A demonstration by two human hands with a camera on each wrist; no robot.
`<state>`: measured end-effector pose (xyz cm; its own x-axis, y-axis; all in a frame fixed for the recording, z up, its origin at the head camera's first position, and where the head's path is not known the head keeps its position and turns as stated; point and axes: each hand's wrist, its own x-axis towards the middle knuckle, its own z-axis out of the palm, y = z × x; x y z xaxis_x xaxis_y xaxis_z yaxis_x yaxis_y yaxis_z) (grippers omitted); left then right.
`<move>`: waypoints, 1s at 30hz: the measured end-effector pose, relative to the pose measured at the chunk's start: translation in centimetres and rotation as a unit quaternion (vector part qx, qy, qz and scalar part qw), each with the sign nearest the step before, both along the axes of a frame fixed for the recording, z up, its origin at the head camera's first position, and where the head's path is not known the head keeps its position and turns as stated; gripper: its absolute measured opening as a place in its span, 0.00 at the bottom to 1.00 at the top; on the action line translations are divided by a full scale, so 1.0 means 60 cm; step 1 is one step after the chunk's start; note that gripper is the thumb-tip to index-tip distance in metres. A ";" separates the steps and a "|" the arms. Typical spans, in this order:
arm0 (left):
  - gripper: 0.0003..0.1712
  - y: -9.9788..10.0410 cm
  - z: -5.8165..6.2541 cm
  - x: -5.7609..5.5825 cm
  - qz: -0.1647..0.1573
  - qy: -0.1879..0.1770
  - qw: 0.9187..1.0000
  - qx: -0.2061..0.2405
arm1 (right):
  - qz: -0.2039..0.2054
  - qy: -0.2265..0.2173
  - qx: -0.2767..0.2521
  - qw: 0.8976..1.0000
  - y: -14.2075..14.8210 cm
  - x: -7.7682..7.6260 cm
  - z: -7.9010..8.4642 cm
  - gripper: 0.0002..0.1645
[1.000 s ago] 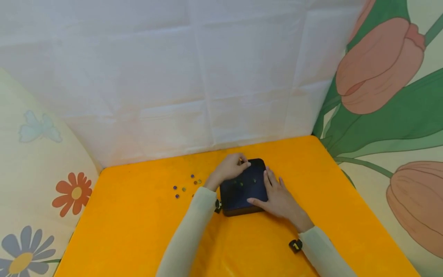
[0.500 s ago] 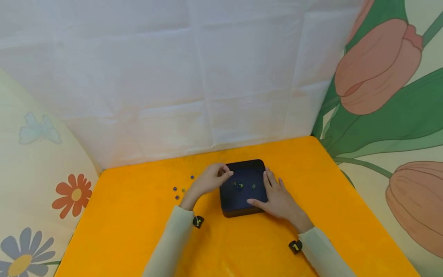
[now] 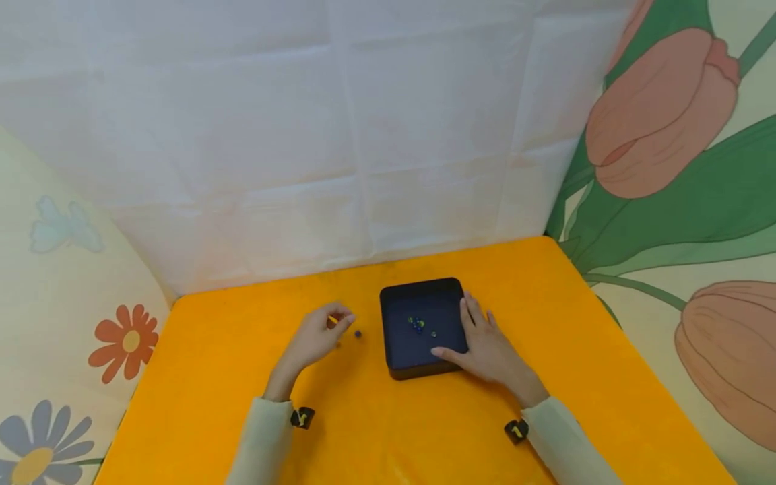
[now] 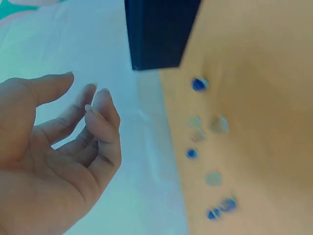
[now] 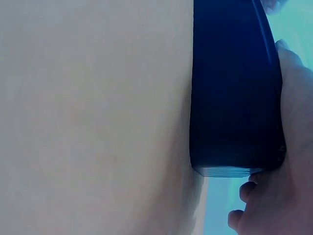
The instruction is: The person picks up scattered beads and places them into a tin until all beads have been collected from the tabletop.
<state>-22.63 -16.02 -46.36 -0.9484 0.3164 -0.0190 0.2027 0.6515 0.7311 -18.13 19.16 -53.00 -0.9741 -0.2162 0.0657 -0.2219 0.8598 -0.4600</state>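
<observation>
A: What did we see of the hands?
B: Left hand (image 3: 312, 340) hovered, thumb off fingers, near beads (image 4: 213, 178); right hand (image 3: 488, 347) gripped box (image 3: 419, 352).
A: Box?
B: Lay on table (image 3: 200, 404), opening up, sides running away from us; long axis unclear.

1. A small, tilted yellow figure, apparently the numeral "1," stood out on the matte black, square-faced device (image 3: 516, 431) at the cuff of the pale, long fabric sleeve (image 3: 570, 444) on a person's right arm, seen from the head camera.
2. A second yellow mark showed on the similar black, square-faced device (image 3: 302, 417) beside the pale, long left sleeve (image 3: 261, 444), too small and blurred to read.
</observation>
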 end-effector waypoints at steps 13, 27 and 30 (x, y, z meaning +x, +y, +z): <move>0.17 -0.107 -0.057 0.025 0.051 -0.029 0.998 0.003 | -0.001 -0.004 0.008 1.000 -0.003 -0.003 -0.004 0.76; 0.19 -0.150 -0.085 0.018 0.073 -0.042 0.996 -0.028 | -0.003 -0.006 0.008 1.000 0.000 -0.004 -0.005 0.75; 0.18 -0.149 -0.093 0.016 0.070 -0.048 0.996 -0.032 | -0.002 -0.011 0.005 1.000 0.000 -0.003 -0.003 0.76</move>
